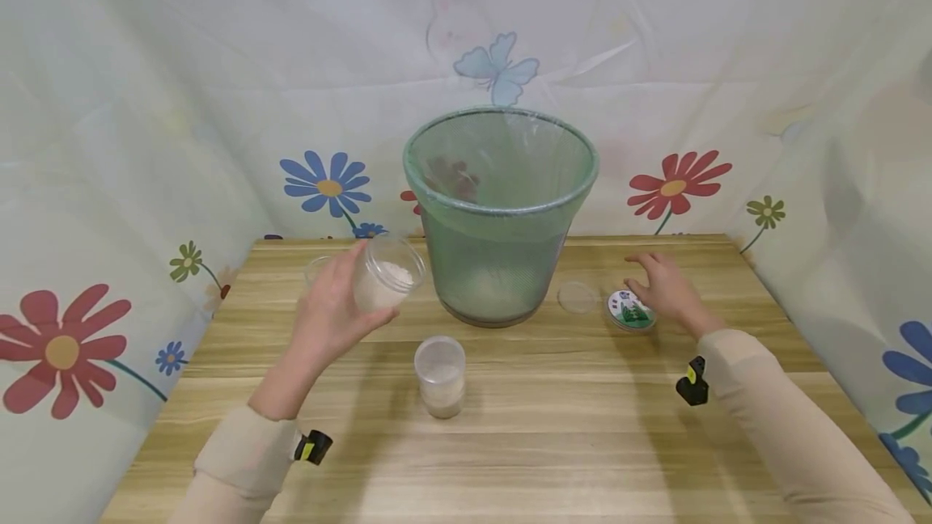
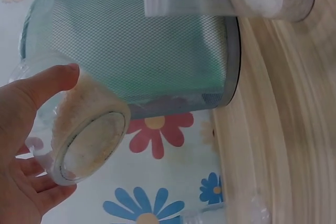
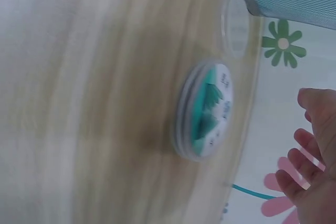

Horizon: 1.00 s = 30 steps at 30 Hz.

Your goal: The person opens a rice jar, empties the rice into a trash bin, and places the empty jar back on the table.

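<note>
My left hand (image 1: 328, 314) grips a clear plastic jar (image 1: 386, 277) from its left side and holds it above the table, tilted, with its mouth toward the bin. White granules lie inside, and in the left wrist view the thumb and fingers wrap around the jar (image 2: 86, 124). A second clear jar (image 1: 440, 378), part filled with white granules, stands upright below and to the right. My right hand (image 1: 666, 289) hovers with loose, bent fingers beside a round lid with a green and white label (image 1: 630, 310); nothing is in its grasp.
A green mesh bin (image 1: 495, 265) with a clear liner over its rim stands at the back middle. A plain clear lid (image 1: 578, 297) lies between the bin and the labelled lid. Another clear container (image 1: 315, 267) is partly hidden behind the left hand. Flowered curtains surround the wooden table (image 1: 553, 435).
</note>
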Each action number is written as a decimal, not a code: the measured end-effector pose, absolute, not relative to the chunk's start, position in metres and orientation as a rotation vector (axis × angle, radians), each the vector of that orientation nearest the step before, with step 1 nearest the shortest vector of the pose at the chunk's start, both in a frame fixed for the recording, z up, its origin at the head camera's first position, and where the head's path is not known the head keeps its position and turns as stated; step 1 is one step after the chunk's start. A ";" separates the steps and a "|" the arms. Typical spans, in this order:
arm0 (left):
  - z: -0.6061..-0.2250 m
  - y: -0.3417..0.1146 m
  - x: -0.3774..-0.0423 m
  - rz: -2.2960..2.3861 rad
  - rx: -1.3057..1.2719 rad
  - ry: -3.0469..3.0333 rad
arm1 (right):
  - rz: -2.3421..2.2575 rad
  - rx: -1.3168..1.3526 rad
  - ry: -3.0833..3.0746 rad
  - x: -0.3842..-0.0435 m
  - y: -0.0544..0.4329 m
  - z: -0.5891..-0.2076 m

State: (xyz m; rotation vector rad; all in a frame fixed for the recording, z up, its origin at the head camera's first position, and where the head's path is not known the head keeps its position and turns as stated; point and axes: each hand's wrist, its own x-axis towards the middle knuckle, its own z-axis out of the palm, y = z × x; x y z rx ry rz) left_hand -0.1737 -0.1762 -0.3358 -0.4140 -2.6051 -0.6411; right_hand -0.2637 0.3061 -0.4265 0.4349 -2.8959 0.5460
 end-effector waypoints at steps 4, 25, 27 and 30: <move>-0.324 -0.179 -0.176 -0.595 -0.416 -2.610 | 0.503 0.480 -2.830 -0.266 0.304 -0.413; -0.278 -0.198 -0.196 -0.407 -0.447 -2.592 | 0.468 0.510 -2.873 -0.283 0.281 -0.336; -0.274 -0.200 -0.199 -0.401 -0.425 -2.608 | 0.477 0.498 -2.873 -0.284 0.277 -0.328; -0.269 -0.203 -0.205 -0.411 -0.413 -2.638 | 0.500 0.475 -2.881 -0.288 0.273 -0.315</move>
